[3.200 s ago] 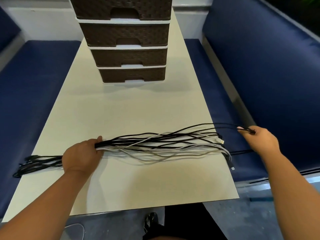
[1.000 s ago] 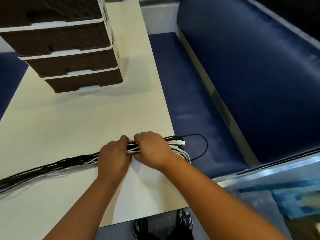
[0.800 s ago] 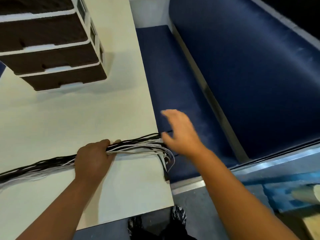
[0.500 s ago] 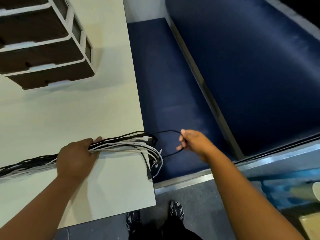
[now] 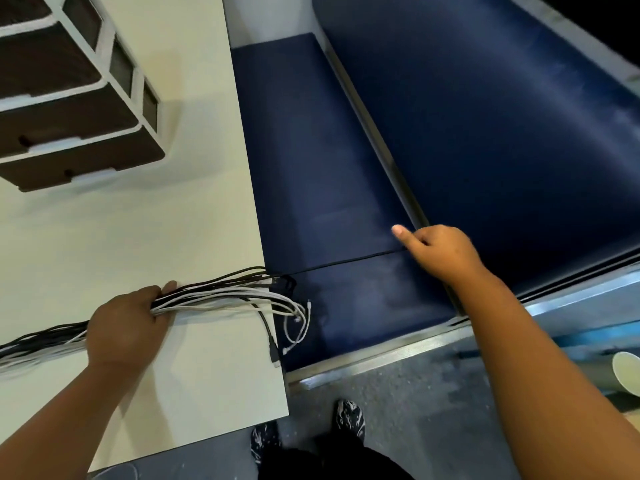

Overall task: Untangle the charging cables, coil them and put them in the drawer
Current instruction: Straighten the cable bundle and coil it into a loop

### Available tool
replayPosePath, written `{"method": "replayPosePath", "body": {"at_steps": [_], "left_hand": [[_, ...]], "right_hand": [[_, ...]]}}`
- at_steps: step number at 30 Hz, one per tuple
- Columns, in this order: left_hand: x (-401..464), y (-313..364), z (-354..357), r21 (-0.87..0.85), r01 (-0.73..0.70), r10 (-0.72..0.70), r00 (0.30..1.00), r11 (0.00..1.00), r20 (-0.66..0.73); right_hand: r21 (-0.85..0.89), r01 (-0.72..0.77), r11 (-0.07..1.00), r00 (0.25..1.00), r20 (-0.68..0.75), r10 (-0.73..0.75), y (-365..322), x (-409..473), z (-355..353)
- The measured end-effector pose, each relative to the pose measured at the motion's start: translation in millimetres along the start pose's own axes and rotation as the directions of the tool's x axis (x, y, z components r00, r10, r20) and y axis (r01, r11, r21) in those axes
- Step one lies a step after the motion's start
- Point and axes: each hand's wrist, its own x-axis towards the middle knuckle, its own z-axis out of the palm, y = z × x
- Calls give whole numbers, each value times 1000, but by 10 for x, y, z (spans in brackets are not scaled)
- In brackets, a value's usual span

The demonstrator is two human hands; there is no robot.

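Gripping bundle (image 5: 214,296) (left hand (image 5: 126,329)) — taut cable (image 5: 346,261)

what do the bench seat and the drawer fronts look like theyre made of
Bench seat: probably vinyl or faux leather over padding; smooth navy surface with a soft sheen. Drawer fronts: likely moulded plastic, dark brown and matt, set in a white frame; blur hides any texture.

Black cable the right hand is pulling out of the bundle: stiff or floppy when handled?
Probably floppy: the black cable runs straight only because the right hand holds it taut. Loose ends droop off the table edge. Likely light; may snag where the left hand grips the bundle.
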Motion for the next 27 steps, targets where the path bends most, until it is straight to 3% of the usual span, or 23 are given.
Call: {"method": "replayPosePath", "body": {"at_steps": [2,4,5,8,10,12,14,16,21,27], "left_hand": [[-7,-1,10,6,6,-6,1000,1000,4],[-11,2,19,7,11,-11,1000,1000,5],[-12,5,15,8,17,-17,1000,1000,3],[-8,1,7,6,29,-29,1000,1000,-2],[6,1,9,-13,27,-28,1000,1000,-7],[9,0,10,-33,21,-21,1000,999,-9],[-1,3,4,-47,20,-20,1000,999,-9],[-3,-4,-4,-48,23,-24,1000,999,-9],[4,-10,-24,-69,28,-28,1000,997,-2],[65,-17,-9,-53,-31,31,999,998,-12]], "right_hand": [[124,-100,987,994,-39,106,196,53,-12],[238,-165,957,986,61,154,341,94,31],[211,-180,961,976,158,148,373,111,84],[-114,-78,990,870,477,123,282,140,405],[-141,26,990,828,557,58,43,111,642],[113,37,993,859,503,-89,-290,74,838],[424,23,905,867,443,-230,-692,29,970],[562,32,826,854,414,-315,-1037,-4,1047],[424,202,883,823,415,-388,-1254,37,1055],[203,255,945,862,396,-318,-923,244,507]]}}
